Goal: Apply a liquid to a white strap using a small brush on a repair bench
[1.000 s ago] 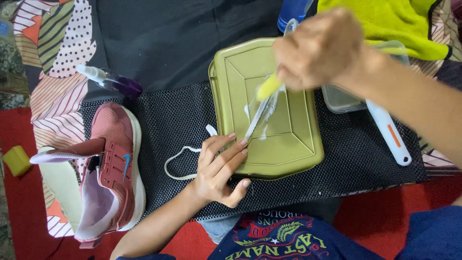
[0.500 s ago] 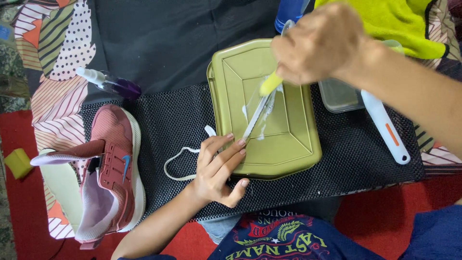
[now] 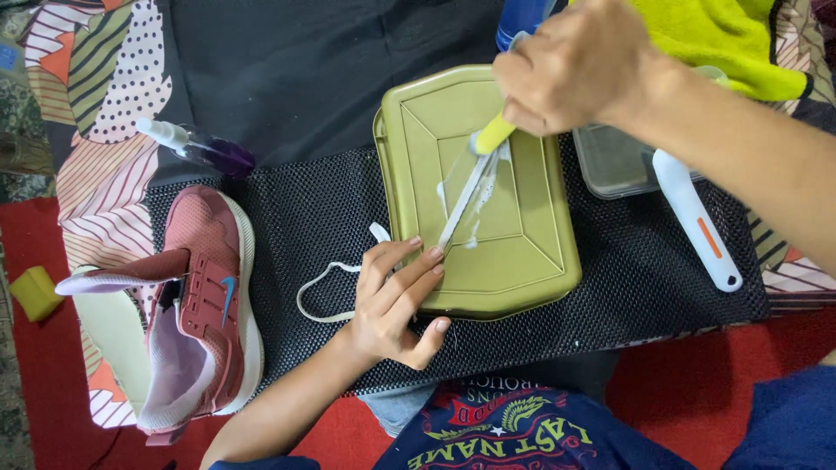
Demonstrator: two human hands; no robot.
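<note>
Fingers (image 3: 409, 277) of the left hand (image 3: 392, 309) press a soapy white lace (image 3: 461, 209) flat on the olive lid (image 3: 522, 261); right hand (image 3: 570, 65) grips a brush (image 3: 494, 135).

A pink sneaker (image 3: 205, 305) lies left on the black mesh mat (image 3: 313, 235), a purple spray bottle (image 3: 205, 150) above it, a yellow sponge (image 3: 35, 292) far left, a yellow-green towel (image 3: 723, 43) top right.
</note>
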